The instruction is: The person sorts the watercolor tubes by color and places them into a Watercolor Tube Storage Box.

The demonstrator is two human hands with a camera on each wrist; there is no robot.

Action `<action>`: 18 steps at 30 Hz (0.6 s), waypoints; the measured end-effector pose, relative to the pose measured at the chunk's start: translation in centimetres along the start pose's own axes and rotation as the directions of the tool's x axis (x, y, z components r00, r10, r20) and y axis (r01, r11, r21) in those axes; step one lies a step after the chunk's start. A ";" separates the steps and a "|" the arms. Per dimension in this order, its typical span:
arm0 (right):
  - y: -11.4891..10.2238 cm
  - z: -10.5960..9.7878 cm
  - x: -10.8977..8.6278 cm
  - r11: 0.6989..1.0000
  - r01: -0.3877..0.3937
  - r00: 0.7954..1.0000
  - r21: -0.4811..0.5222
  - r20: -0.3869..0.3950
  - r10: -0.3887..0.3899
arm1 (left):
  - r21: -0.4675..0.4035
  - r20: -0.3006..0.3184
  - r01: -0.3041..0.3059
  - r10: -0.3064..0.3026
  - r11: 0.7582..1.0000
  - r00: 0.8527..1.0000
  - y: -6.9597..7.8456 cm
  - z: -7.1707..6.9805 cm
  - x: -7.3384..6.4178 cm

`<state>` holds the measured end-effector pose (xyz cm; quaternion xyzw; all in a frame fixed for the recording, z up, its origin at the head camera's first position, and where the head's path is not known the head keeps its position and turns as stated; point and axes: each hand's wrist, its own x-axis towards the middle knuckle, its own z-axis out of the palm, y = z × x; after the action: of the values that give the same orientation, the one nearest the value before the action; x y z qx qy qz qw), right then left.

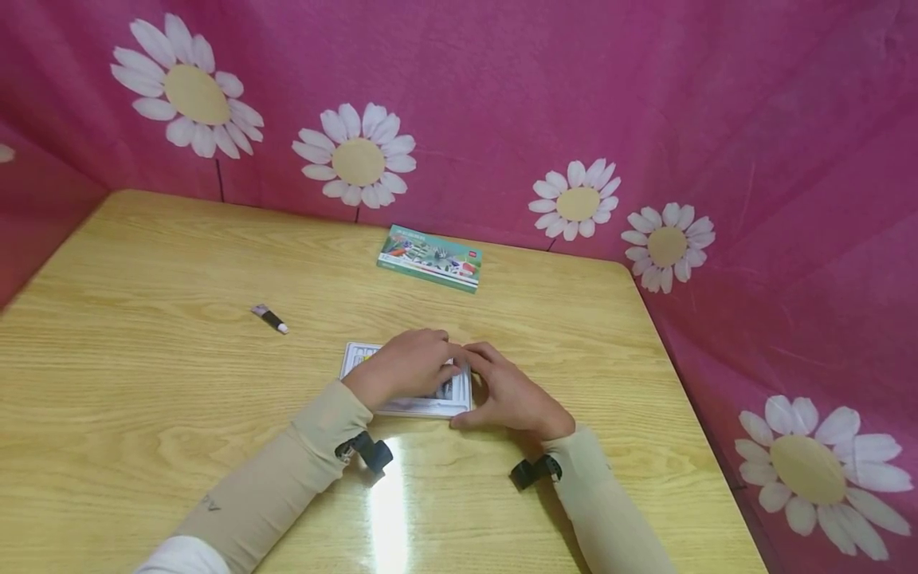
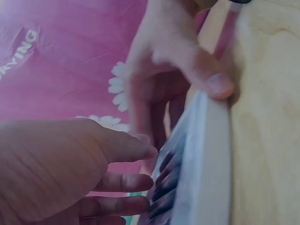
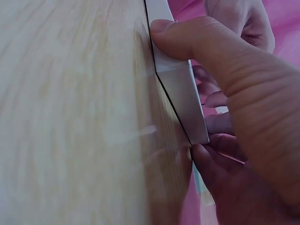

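Note:
A shallow white tray (image 1: pixel 423 412) of paint tubes lies on the table in front of me, partly hidden under my hands. My left hand (image 1: pixel 411 365) reaches over it from the left. In the left wrist view its thumb and loosely bent fingers (image 2: pixel 124 183) are at the dark tubes (image 2: pixel 165 190), with nothing seen between them. At the tray's right end, my right hand (image 1: pixel 518 399) grips it. The right wrist view shows the thumb (image 3: pixel 176 40) on the white side wall (image 3: pixel 180 101) and a fingertip at the other corner.
A single small tube (image 1: pixel 270 318) with a black band and white cap lies off to the left. Toward the back lies a flat green illustrated box (image 1: pixel 430 259). A pink curtain (image 1: pixel 466 72) with white flowers hangs behind the wooden table (image 1: pixel 179 383).

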<state>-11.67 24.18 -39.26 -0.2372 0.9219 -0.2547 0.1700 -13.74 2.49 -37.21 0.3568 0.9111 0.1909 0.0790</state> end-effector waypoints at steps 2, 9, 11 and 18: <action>0.0 0.0 0.0 1.000 -0.006 1.000 -0.001 0.000 0.006 | -0.009 0.002 0.027 -0.027 1.000 1.000 -0.3 -0.5 -0.2; -0.2 0.2 0.1 0.999 -0.032 0.999 -0.005 0.008 0.032 | -0.047 -0.032 0.131 -0.133 0.990 0.991 -1.8 -2.4 -1.5; -0.4 0.2 0.1 0.999 -0.048 0.999 -0.009 0.009 0.048 | -0.066 -0.027 0.163 -0.165 0.984 0.986 -2.3 -2.9 -1.8; -0.6 0.1 0.0 0.998 -0.056 0.998 -0.015 -0.001 0.056 | -0.106 -0.006 0.250 -0.252 0.963 0.968 -3.4 -4.0 -2.3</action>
<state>-11.42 23.68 -39.07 -0.2122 0.9301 -0.2431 0.1752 -15.28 -2.54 -34.92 0.2322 0.9384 0.2300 0.1124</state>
